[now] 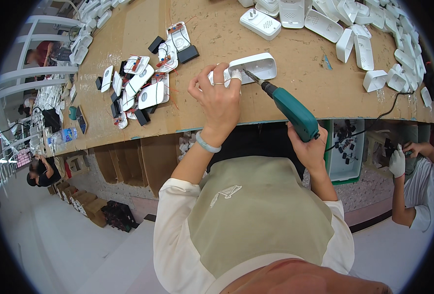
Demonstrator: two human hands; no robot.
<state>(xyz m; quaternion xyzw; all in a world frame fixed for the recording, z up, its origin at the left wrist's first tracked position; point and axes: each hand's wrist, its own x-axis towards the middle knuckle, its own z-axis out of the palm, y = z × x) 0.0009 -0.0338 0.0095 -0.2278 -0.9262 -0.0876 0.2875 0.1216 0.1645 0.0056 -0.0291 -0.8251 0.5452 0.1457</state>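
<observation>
My left hand (pixel 218 95) grips a white plastic housing (pixel 265 66) that lies with its hollow side toward me on the table. Thumb and fingers hold it at its left end, and the thumb reaches inside, hiding part of the interior. White wrapping covers the tip of that thumb. My right hand (pixel 309 148) is closed round the back end of a green corded electric screwdriver (pixel 295 111). Its bit points into the housing, close to my left thumb. Whether a screw sits under the tip is too small to tell.
Left on the cardboard-covered table (pixel 197 115) lie white covers (pixel 139 79) with wires and black blocks. White housings (pixel 324 25) crowd the far right. Below the edge stand a bin (pixel 344 169) of black parts and cardboard boxes (pixel 163 159). A gloved co-worker's hand (pixel 397 162) shows at right.
</observation>
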